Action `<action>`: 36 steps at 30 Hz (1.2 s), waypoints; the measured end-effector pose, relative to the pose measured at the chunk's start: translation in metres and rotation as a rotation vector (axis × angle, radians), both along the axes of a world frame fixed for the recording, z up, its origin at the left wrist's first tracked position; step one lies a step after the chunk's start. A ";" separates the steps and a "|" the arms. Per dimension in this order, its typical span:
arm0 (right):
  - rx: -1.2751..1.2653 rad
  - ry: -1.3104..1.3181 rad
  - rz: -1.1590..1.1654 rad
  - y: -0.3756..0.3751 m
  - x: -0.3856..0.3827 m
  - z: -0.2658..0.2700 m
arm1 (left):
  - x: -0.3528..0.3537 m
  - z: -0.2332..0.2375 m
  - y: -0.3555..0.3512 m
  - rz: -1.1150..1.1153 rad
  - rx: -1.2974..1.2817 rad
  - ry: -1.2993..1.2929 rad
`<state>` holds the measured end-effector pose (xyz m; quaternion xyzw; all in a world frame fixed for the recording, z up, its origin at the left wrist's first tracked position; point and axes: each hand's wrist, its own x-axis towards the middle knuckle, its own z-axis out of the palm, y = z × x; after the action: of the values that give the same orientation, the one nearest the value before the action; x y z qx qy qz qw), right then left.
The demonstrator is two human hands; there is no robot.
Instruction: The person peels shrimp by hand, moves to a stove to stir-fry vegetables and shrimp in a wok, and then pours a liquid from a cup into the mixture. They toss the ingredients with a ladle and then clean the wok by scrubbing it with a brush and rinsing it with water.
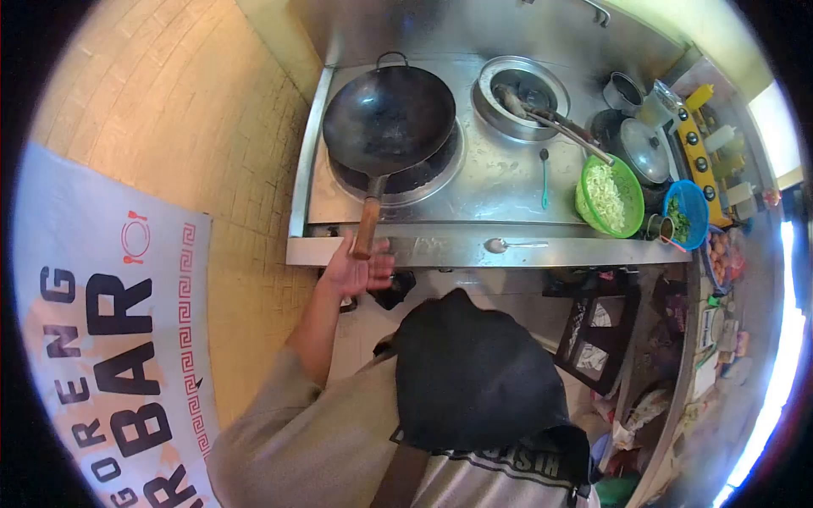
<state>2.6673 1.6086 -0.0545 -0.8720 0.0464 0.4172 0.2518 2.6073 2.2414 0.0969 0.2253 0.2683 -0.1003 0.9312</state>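
My left hand (345, 274) is just below the end of the wok's wooden handle (367, 229), palm up with its fingers spread and not closed round it. The black wok (388, 120) rests tilted over the burner ring (430, 188) on the steel stove, its inside bare and shiny. A small loop handle stands at its far rim. On the steel front ledge, right of my hand, lies a metal spoon (498, 245). My right hand is out of the picture, hidden below the dark cap and my clothing.
Farther right are a steel pot (550, 80) with a long-handled tool in it, a teal-handled spoon (544, 186), a green bowl (581, 200) of chopped pale vegetable and a blue basket (699, 203) of greens. A lidded pot (644, 148) and squeeze bottles (699, 97) stand behind.
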 end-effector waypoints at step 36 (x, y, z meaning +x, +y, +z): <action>0.087 -0.276 0.076 0.042 -0.086 -0.013 | 0.020 0.003 -0.004 -0.047 0.392 -0.025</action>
<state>2.5813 1.6503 -0.0671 -0.9104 -0.0398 0.3044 0.2774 2.6277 2.2377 0.0999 0.4099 0.2658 -0.0652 0.8701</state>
